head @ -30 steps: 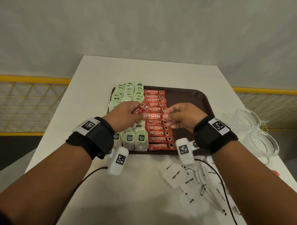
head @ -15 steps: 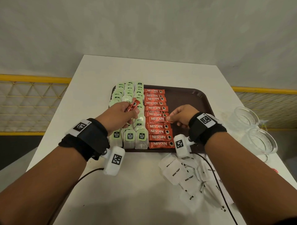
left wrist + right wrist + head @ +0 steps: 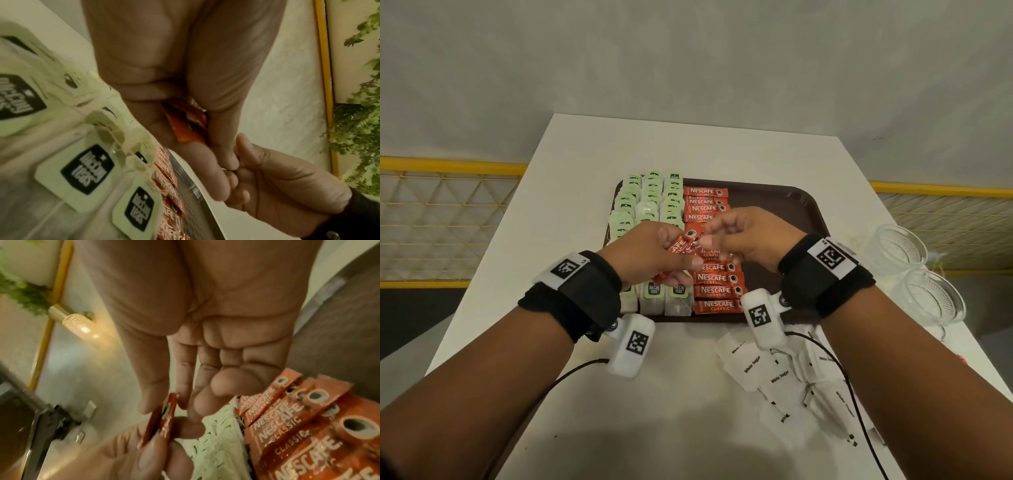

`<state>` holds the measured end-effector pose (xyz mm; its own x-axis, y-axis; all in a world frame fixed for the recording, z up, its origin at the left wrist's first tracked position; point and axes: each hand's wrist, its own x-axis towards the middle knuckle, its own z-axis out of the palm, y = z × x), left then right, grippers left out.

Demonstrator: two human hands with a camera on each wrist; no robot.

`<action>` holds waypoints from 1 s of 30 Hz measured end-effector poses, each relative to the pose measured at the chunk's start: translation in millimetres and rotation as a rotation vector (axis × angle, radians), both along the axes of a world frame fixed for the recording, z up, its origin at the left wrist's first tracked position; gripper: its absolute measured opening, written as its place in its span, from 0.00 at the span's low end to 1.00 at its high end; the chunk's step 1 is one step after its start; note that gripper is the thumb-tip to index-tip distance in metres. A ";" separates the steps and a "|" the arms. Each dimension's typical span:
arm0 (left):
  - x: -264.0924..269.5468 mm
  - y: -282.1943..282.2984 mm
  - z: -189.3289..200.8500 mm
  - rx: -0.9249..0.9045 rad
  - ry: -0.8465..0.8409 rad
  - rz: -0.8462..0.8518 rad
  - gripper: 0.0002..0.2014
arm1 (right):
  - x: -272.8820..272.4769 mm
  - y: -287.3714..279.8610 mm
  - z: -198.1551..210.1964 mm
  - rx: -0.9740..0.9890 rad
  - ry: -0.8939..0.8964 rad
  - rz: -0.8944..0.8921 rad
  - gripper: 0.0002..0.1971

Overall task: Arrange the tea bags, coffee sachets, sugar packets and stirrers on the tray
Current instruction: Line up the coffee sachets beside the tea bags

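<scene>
A brown tray (image 3: 796, 202) holds rows of green-tagged tea bags (image 3: 650, 200) on its left side. Beside them lies a column of red coffee sachets (image 3: 710, 209). Above that column my left hand (image 3: 676, 255) grips a small bundle of red sachets (image 3: 681, 245). My right hand (image 3: 707, 238) pinches the end of one sachet in that bundle. The left wrist view has the bundle (image 3: 185, 125) inside the curled fingers, over the tea bags (image 3: 86, 168). In the right wrist view, thumb and forefinger pinch a sachet's edge (image 3: 162, 417) next to the laid column (image 3: 298, 418).
White sugar packets (image 3: 755, 366) lie loose on the white table (image 3: 585, 205) in front of the tray, under my right forearm. Two clear plastic cups (image 3: 904, 246) stand at the table's right edge. Cables run from both wrist cameras across the table's near side.
My right hand has lifted off the laid sachet column and moved left to the bundle, and now pinches one sachet. My left hand with the bundle has moved right to meet it.
</scene>
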<state>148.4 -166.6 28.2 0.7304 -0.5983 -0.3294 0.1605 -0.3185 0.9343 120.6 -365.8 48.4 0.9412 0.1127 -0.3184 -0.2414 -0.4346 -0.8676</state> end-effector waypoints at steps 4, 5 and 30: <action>-1.2 -6.4 0.7 -0.008 -0.020 -0.082 0.06 | -3.4 0.4 1.4 0.042 -0.039 -0.011 0.13; -0.9 -6.6 0.4 -0.012 -0.025 -0.074 0.06 | -4.3 -2.4 0.4 0.072 -0.027 -0.044 0.13; -5.5 21.8 -6.0 0.010 0.045 0.148 0.11 | -15.3 -14.5 -32.0 -0.422 0.120 -0.399 0.12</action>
